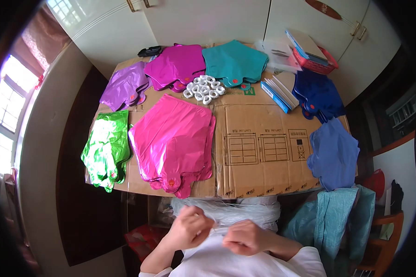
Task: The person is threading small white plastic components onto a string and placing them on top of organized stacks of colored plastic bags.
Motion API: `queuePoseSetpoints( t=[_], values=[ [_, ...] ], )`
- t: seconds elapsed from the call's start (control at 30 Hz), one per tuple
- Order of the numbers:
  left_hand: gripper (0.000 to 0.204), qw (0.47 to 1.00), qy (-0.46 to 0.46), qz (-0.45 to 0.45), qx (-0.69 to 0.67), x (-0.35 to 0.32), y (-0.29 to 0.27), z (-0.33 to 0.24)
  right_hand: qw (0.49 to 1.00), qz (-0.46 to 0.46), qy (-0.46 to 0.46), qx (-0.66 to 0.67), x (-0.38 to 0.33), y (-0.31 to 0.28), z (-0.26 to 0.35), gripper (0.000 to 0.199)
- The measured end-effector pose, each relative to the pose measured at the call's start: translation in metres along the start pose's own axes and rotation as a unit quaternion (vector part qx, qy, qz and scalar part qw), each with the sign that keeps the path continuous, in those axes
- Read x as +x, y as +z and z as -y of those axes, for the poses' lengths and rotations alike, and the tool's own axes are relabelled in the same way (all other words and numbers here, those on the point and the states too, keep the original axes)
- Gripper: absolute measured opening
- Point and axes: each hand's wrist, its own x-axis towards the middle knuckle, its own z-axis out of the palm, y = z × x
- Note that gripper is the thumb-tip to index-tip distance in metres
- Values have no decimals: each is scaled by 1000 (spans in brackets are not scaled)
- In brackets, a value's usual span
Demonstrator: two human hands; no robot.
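Both my hands are raised in front of my chest, just off the table's near edge. My left hand [192,228] is closed, its fingers curled together. Close beside it, my right hand [245,237] is closed too, knuckles up. Whatever they pinch is too thin or hidden to make out. Behind them lies a bundle of whitish, translucent strands [252,213]. Nearest on the table is a stack of flat pink foil balloons [173,138], with shiny green foil balloons [106,145] to its left. Small white ring-shaped rolls [203,89] cluster beyond the pink stack.
Cardboard [263,180] covers the table. Purple [125,85], magenta [178,67], teal [235,62], dark blue [316,94] and lighter blue foil stacks [335,154] lie around it. White sticks [282,91] rest on a blue box [275,98]. A red basket [316,63] stands far right.
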Motion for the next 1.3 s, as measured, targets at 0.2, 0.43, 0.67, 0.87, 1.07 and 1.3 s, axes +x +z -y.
queuePoseSetpoints(
  t=[0.2,0.43,0.67,0.87,1.07,1.3],
  values=[
    [18,800,-15,-168,-576,-10,16,-1,993,-20,23,-115,0,2,-18,7],
    [14,926,36,62,-372,-7,5,6,981,-116,30,-155,4,-15,-4,10],
    [13,998,13,36,-43,1,11,3,988,-104,1,-114,6,-8,0,8],
    [9,995,-41,-85,22,7,15,2,992,-81,-29,-92,0,6,-1,9],
    [18,963,-15,-70,-258,2,20,0,985,-85,-5,-149,-2,-1,-5,13],
    [19,942,-10,5,-334,7,17,-2,975,-125,26,-181,1,-9,-1,11]
  ],
)
